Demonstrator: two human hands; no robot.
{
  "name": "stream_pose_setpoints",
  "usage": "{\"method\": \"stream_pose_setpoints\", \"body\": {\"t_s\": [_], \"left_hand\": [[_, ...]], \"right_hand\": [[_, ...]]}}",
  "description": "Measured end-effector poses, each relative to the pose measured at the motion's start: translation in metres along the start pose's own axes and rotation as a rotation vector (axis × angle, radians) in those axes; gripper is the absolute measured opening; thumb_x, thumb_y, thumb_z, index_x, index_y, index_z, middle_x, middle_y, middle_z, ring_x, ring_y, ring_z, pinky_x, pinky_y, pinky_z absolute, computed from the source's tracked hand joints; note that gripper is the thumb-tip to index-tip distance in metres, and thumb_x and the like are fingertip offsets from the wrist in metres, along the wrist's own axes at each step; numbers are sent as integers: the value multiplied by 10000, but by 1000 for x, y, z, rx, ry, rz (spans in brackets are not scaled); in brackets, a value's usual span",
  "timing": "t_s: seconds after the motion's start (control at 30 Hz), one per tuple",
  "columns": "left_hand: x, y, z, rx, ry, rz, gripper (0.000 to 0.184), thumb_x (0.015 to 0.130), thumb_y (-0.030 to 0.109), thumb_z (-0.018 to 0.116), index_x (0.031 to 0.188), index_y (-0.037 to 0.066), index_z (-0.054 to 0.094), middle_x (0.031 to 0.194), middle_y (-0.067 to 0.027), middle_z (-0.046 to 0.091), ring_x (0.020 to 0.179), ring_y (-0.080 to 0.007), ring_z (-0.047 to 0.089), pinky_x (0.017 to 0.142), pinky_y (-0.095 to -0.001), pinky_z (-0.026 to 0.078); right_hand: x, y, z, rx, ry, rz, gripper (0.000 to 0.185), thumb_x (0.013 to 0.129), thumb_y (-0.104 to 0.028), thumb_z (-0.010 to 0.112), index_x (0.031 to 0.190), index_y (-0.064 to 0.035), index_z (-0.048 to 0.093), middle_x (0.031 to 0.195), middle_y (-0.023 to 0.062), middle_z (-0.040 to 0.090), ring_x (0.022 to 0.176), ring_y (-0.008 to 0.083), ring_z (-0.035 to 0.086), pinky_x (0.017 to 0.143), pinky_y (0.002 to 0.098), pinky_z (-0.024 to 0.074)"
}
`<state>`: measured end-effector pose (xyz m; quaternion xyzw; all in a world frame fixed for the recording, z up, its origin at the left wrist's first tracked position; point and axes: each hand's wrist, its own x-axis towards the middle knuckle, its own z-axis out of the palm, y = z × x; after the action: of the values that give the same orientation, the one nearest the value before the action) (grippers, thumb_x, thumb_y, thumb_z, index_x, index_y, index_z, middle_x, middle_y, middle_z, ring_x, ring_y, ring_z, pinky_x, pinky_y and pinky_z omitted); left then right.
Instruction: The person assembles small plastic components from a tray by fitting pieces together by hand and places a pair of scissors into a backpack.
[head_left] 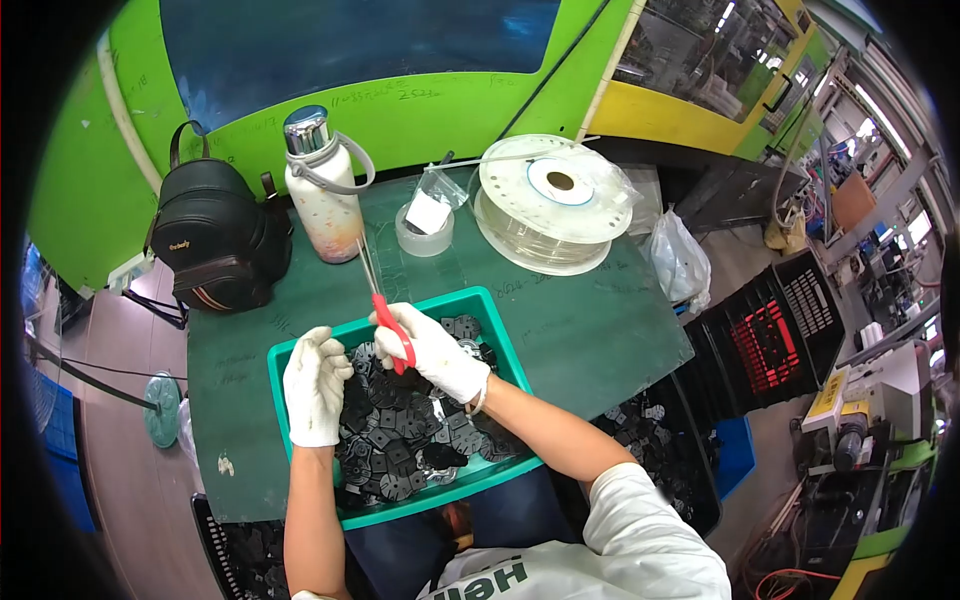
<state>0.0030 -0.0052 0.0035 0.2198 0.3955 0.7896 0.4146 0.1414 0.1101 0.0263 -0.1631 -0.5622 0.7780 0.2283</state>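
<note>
1. Head view: the right hand's (430, 352) grip is closed around red-handled scissors (380, 308), which point toward 11 o'clock over the green bin's (508, 345) 12 o'clock rim.
2. At the bin's 9 o'clock, the left hand (316, 388) is curled; I cannot tell whether it pinches anything.
3. Probably light, stiff and sharp-tipped, the scissors are best held by their loops.
4. More tabletop (610, 320) stretches toward 2 o'clock; the bottle (327, 207) at 11 limits forward room.

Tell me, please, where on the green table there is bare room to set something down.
The table has room between the spool, the tray and the right edge, and left of the tray, below the backpack. The back is crowded: backpack, bottle, clear roll, spool.
</note>
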Motion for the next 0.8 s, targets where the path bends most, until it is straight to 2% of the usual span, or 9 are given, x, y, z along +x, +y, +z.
{"method": "stream_pose_setpoints", "body": {"t_s": [0.17,0.2,0.23,0.3,0.6,0.7,0.73,0.77,0.8], "left_hand": [[0,-2,-1,14,13,-20,354,898,314,582,1086,26,502,817,5,484,698,-92,477,612,-216,417],[2,-4,-4,-14,-16,-10,364,903,305,579,1096,7,497,837,-23,516,705,-104,503,617,-226,438],[3,-5,-7,-39,-43,1,375,907,296,576,1105,-11,492,856,-51,547,712,-116,528,623,-235,459],[2,-5,-9,-21,-19,0,377,905,294,579,1105,-13,491,853,-49,543,708,-115,523,619,-235,456],[1,-4,-3,14,-37,-13,417,889,314,599,1113,-14,474,825,-24,475,705,-105,471,617,-223,424],[0,-5,-4,18,-9,-25,413,888,315,600,1119,-3,474,831,-24,476,706,-104,474,613,-221,420],[0,-4,-5,19,-18,-32,413,888,315,600,1119,-3,474,831,-24,476,706,-104,474,613,-221,420],[0,-4,-5,18,-17,-36,406,889,313,599,1117,0,476,829,-22,477,704,-103,476,612,-221,422],[1,-4,-4,15,-17,-37,400,889,311,599,1115,3,478,828,-21,477,703,-103,478,612,-221,424]], "right_hand": [[0,-1,-5,74,-9,16,350,909,-279,559,1114,-12,463,763,24,524,674,93,511,626,236,426],[2,0,-7,75,-11,13,350,909,-279,559,1114,-12,463,763,24,524,674,93,511,626,236,426],[4,4,-10,70,14,18,345,912,-287,559,1102,-14,468,756,20,520,659,89,505,610,230,421],[8,10,-14,98,63,30,323,921,-296,548,1071,-19,477,744,13,512,629,85,496,577,219,415],[9,0,-22,197,315,23,417,905,-389,548,1091,-25,462,790,29,529,652,106,526,602,249,440],[2,-27,-51,19,396,-57,424,898,-375,559,1116,-26,454,826,39,549,674,105,538,603,249,442],[-3,-29,-68,5,434,-180,402,900,-350,559,1119,-30,458,818,28,541,668,95,525,606,241,438],[-8,-34,-93,-325,533,-167,379,895,-330,566,1112,-34,469,820,18,534,673,88,512,614,241,438],[-9,-21,-132,-480,661,-175,489,830,-402,639,1125,-33,512,911,106,599,835,191,576,732,328,473]]}}
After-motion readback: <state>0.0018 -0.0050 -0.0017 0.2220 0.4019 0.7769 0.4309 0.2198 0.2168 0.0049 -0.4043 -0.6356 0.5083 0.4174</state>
